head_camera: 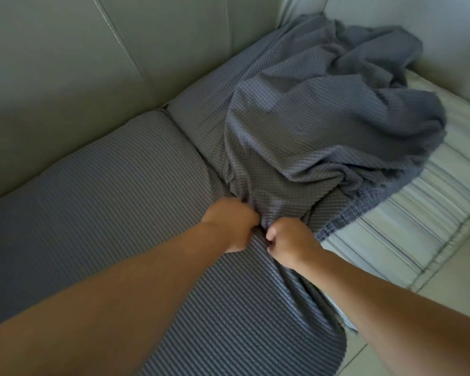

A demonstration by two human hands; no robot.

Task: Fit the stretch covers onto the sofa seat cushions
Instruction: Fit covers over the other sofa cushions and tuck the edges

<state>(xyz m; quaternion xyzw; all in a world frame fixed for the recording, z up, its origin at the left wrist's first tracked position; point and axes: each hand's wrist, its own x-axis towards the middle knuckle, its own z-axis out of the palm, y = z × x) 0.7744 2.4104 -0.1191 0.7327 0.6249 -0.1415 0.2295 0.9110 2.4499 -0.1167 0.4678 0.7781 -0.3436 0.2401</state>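
Observation:
A dark grey ribbed stretch cover (310, 137) lies bunched over the right seat cushion. The left seat cushion (98, 191) is wrapped smooth in the same grey fabric. My left hand (232, 225) and my right hand (291, 244) sit close together at the front of the gap between the two cushions. Both grip a gathered fold of the loose cover. The right cushion's striped pale surface (423, 213) shows bare beyond the cover's edge.
The pale sofa backrest (92, 63) runs along the top, and an armrest (418, 28) closes the far right corner. Light floor tiles (451, 280) show at the lower right, in front of the sofa.

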